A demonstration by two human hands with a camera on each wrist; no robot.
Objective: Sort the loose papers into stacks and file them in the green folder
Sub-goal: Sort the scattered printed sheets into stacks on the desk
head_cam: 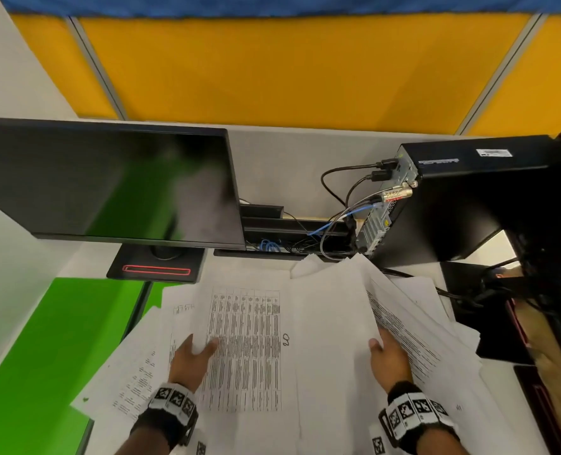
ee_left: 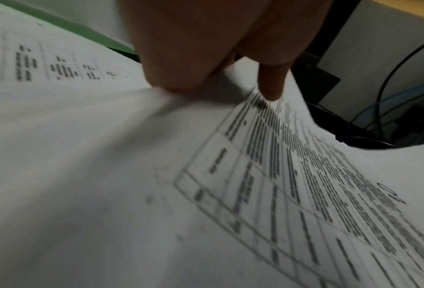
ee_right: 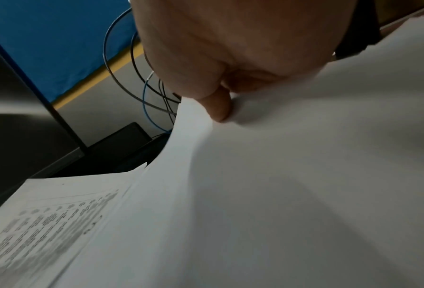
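Observation:
Loose white papers (head_cam: 321, 323) lie fanned over the desk in front of me, several printed with tables. My left hand (head_cam: 195, 351) pinches the left edge of a sheet printed with a table (head_cam: 244, 349), thumb on top and fingers under it; the left wrist view shows the left hand (ee_left: 206, 64) with its thumb on that table sheet (ee_left: 279, 175). My right hand (head_cam: 384, 351) holds a lifted blank sheet (head_cam: 331, 323), thumb on top, fingers hidden beneath; the right wrist view shows the right hand (ee_right: 220, 105) on that sheet (ee_right: 279, 175). The green folder (head_cam: 52, 349) lies open at the left, partly under the papers.
A dark monitor (head_cam: 108, 182) on its stand (head_cam: 156, 267) is at the back left. A black computer tower (head_cam: 453, 192) with cables (head_cam: 338, 205) stands at the back right. Dark objects (head_cam: 502, 323) crowd the right edge. A yellow partition (head_cam: 289, 70) closes the rear.

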